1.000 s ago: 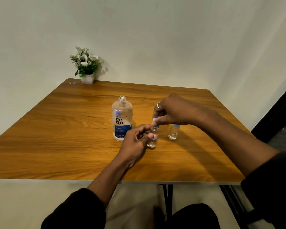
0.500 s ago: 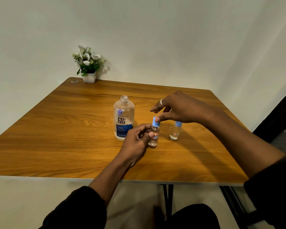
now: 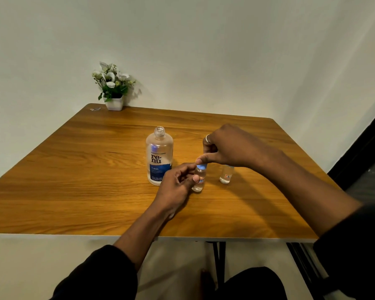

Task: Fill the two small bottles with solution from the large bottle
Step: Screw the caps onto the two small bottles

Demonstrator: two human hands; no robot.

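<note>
The large clear bottle (image 3: 159,155) with a blue label stands uncapped at the middle of the wooden table (image 3: 74,180). Just right of it, a small clear bottle (image 3: 199,180) stands on the table. My left hand (image 3: 175,187) pinches its body between thumb and fingers. My right hand (image 3: 227,148) comes from above and pinches its light-blue cap (image 3: 201,166). A second small bottle (image 3: 226,176) stands further right, its top hidden behind my right hand.
A white pot of artificial flowers (image 3: 114,89) sits at the table's far left corner, with a small object (image 3: 95,109) beside it. White walls close in behind and to the right. The table's near edge runs just above my sleeves.
My right hand's fingers, spread half a second ago, have curled back down onto the small bottle's cap. The left hand keeps its hold on the bottle. The camera shifted slightly.
</note>
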